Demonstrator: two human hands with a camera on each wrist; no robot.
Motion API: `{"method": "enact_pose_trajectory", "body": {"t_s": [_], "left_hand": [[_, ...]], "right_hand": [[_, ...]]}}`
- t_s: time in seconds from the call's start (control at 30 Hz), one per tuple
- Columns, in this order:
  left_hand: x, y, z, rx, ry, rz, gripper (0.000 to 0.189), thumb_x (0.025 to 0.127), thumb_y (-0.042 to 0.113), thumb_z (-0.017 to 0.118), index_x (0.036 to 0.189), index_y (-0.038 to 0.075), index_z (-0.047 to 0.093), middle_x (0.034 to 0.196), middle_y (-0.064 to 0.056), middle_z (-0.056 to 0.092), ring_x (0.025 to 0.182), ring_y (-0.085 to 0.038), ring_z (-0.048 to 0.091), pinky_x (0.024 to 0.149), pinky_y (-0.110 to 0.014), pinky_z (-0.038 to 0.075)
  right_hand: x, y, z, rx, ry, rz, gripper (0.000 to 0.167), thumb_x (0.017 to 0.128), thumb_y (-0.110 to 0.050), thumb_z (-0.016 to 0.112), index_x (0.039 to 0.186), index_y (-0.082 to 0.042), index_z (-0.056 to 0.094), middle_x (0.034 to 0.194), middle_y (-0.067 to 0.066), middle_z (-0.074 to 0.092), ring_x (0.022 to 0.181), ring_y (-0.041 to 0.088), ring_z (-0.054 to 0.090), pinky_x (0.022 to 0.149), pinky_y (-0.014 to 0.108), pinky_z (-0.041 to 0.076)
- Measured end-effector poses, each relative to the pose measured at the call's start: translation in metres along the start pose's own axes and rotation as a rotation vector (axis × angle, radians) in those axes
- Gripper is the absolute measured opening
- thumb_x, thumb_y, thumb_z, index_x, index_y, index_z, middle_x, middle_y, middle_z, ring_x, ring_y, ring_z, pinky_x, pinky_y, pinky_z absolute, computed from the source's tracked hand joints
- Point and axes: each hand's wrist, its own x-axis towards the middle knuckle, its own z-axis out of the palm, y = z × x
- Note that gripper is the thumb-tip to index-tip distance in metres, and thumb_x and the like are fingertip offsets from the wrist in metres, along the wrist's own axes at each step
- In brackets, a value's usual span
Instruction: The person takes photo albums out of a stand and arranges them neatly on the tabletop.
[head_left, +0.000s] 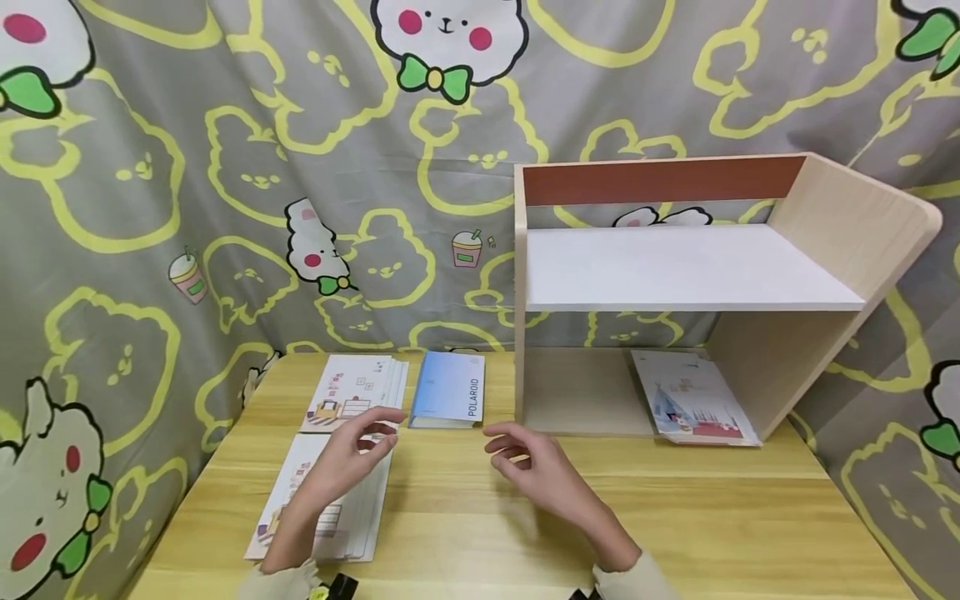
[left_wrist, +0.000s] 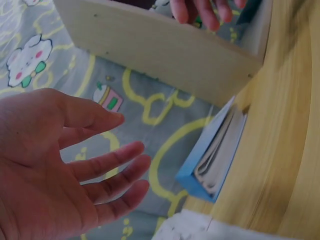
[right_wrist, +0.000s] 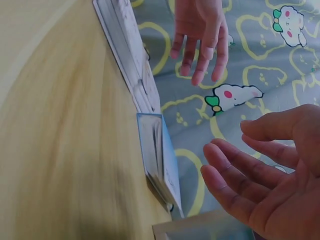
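Observation:
My left hand [head_left: 352, 458] hovers over the stacks of white illustrated booklets, its fingers loosely bent and nothing between them. My right hand [head_left: 540, 471] is held above the table in front of the shelf's left side, also holding nothing. Between and beyond the hands lies a blue album [head_left: 448, 390] with "POLAROID" on its cover. In the left wrist view the album [left_wrist: 212, 155] shows its blue spine and page edges. One booklet stack [head_left: 352, 392] lies left of the album; a nearer stack [head_left: 367, 500] is partly hidden under the left forearm.
A wooden two-tier shelf [head_left: 693, 267] with a white middle board stands at the back right. Another illustrated booklet [head_left: 693, 396] lies in its lower compartment, at the right. A patterned grey curtain [head_left: 247, 167] hangs behind the wooden table [head_left: 480, 517].

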Motion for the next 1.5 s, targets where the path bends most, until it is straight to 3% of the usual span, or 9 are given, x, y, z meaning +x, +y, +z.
{"method": "enact_pose_trajectory", "body": {"t_s": [0.3,0.5,0.73,1.13,1.3,1.5], "left_hand": [[0.011,0.01,0.028,-0.071,-0.014,0.054,0.03,0.098,0.001,0.065,0.128,0.007,0.068,0.126,-0.009,0.068,0.108,-0.025,0.066,0.084,-0.034,0.056],[0.018,0.019,0.044,-0.112,-0.023,0.089,0.03,0.098,0.001,0.066,0.126,0.011,0.069,0.127,-0.009,0.068,0.109,-0.023,0.066,0.085,-0.037,0.056],[0.022,0.028,0.054,-0.151,-0.007,0.077,0.029,0.098,-0.001,0.064,0.124,0.011,0.07,0.123,-0.009,0.069,0.11,-0.035,0.065,0.087,-0.037,0.056],[0.033,0.042,0.074,-0.229,-0.043,0.097,0.027,0.101,0.002,0.062,0.127,0.009,0.068,0.124,-0.011,0.068,0.111,-0.038,0.064,0.09,-0.038,0.056],[0.036,0.043,0.084,-0.255,-0.041,0.11,0.027,0.1,0.001,0.063,0.126,0.006,0.067,0.122,-0.011,0.068,0.11,-0.034,0.066,0.089,-0.039,0.056],[0.04,0.05,0.097,-0.264,-0.013,0.136,0.026,0.099,0.003,0.066,0.125,0.006,0.068,0.122,-0.008,0.069,0.108,-0.028,0.066,0.089,-0.039,0.057]], "right_hand": [[-0.008,0.001,-0.022,-0.035,0.07,0.013,0.032,0.096,-0.003,0.069,0.127,-0.011,0.068,0.11,0.003,0.074,0.099,0.021,0.071,0.081,0.03,0.059],[-0.019,0.008,-0.035,-0.04,0.089,0.05,0.033,0.096,-0.003,0.07,0.127,-0.014,0.068,0.109,0.001,0.074,0.1,0.021,0.071,0.08,0.027,0.059],[-0.023,0.012,-0.048,-0.048,0.1,0.026,0.032,0.095,-0.002,0.07,0.125,-0.012,0.069,0.109,0.003,0.074,0.1,0.022,0.071,0.079,0.028,0.059],[-0.025,0.01,-0.071,-0.053,0.136,0.038,0.03,0.096,-0.001,0.07,0.125,-0.009,0.068,0.11,0.006,0.075,0.101,0.03,0.071,0.082,0.028,0.059],[-0.027,0.01,-0.079,-0.053,0.169,0.038,0.029,0.096,-0.005,0.07,0.125,-0.009,0.068,0.111,0.005,0.074,0.101,0.024,0.071,0.082,0.029,0.059],[-0.028,0.015,-0.089,-0.061,0.192,0.002,0.028,0.097,-0.003,0.069,0.124,-0.007,0.068,0.111,0.008,0.074,0.102,0.028,0.072,0.082,0.028,0.059]]}}
